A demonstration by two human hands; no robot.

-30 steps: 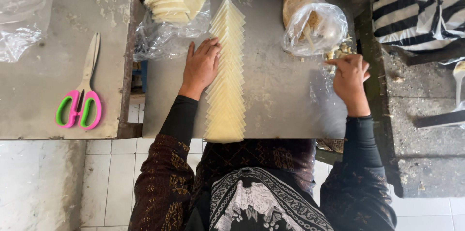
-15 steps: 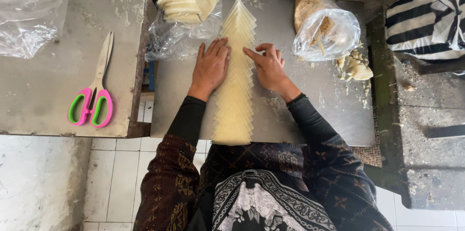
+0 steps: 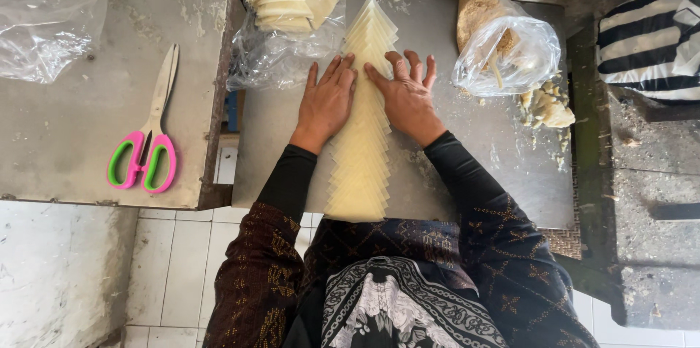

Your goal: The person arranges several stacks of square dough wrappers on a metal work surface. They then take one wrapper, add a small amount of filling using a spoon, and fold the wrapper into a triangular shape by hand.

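Note:
A long row of overlapping pale yellow dough sheets [image 3: 362, 165] runs down the middle of a metal board [image 3: 474, 158]. My left hand [image 3: 328, 100] lies flat on the row's left edge, fingers spread. My right hand [image 3: 407, 96] presses flat on its right edge, palm down. Both hands sit about a third of the way down the row, almost touching each other. Neither hand grips anything.
A plastic bag with stacked dough sheets [image 3: 281, 9] lies at the board's top left. A clear bag of filling [image 3: 507, 52] and loose crumbs [image 3: 547, 107] sit at right. Pink and green scissors [image 3: 146, 147] rest on the left table. Striped cloth [image 3: 649, 41] is at far right.
My right hand came from the board's right side by the filling to the dough row and now lies flat on it. My left hand stayed on the row.

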